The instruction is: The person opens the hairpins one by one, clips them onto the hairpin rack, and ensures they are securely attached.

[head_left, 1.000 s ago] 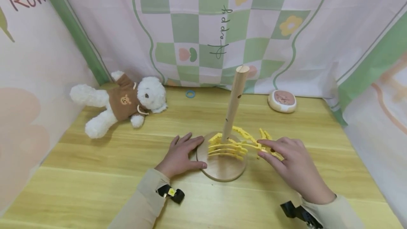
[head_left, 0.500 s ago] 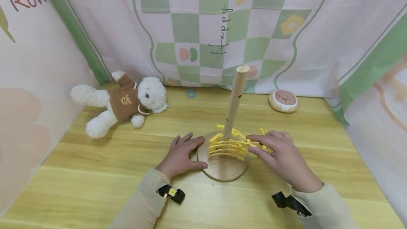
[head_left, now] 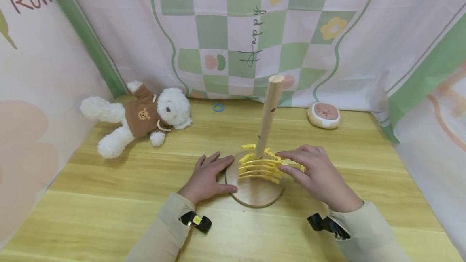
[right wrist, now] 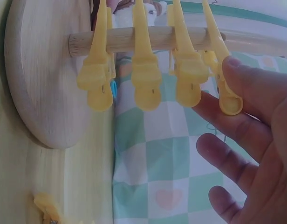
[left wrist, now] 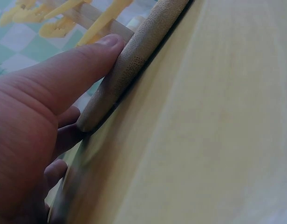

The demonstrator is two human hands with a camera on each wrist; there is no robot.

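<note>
Four yellow pieces [right wrist: 146,77]: spaced along wooden post [head_left: 268,112]
Right hand [head_left: 318,177]: pinching topmost piece [right wrist: 221,47] between thumb and forefinger
Left hand [head_left: 209,177]: fingers apart, touching round base [head_left: 255,197]

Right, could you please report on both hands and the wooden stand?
Left hand touching base of upright wooden stand. Right hand pinching topmost yellow piece. Plush toy and blue ring apart from both hands.

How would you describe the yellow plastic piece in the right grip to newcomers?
Find the upright wooden post on its round wooden base. In the right wrist view, four yellow plastic pieces line up along it. The wanted piece lies farthest from the base, the only one pinched by the right grip.
</note>
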